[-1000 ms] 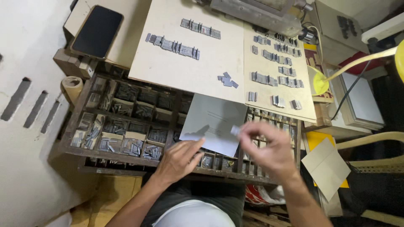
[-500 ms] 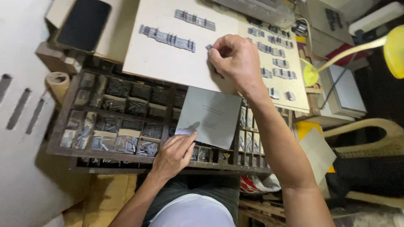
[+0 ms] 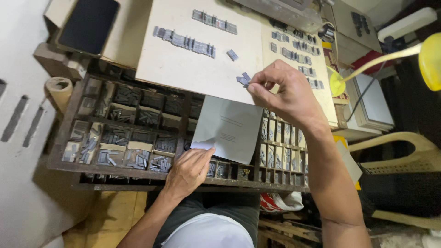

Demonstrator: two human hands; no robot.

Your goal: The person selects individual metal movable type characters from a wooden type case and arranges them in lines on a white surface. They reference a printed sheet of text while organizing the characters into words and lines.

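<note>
Your right hand (image 3: 287, 94) reaches over the far edge of the wooden type case (image 3: 138, 172) onto the pale board (image 3: 193, 69) that lies just beyond it. Thumb and forefinger are pinched nearly closed on a small grey metal type piece (image 3: 243, 79) at the near edge of the board, while the other fingers curl loosely. Whether the piece is lifted or rests on the board cannot be told.

Your left hand (image 3: 188, 170) lies on the near part of the type case, fingers half bent, the tips pressing the lower left corner of a grey sheet of paper (image 3: 229, 128). That sheet rests across the middle of the case, covering several compartments, its top edge touching the board.

One loose type piece (image 3: 232, 54) sits on the board just beyond your right hand. Farther up the board run two rows of set type: a long one (image 3: 183, 41) and a shorter one (image 3: 214, 21) beyond it. A second pale board (image 3: 301, 55) to the right of the first carries several short groups of type.

The compartments of the case on the left side hold heaps of grey type; those on the right side are narrow and small. A dark tablet (image 3: 87, 25) lies beyond the far left corner of the case, and a roll of brown tape (image 3: 59, 87) stands at its left edge. A yellow lamp (image 3: 429, 59) hangs well to the right of the case.
</note>
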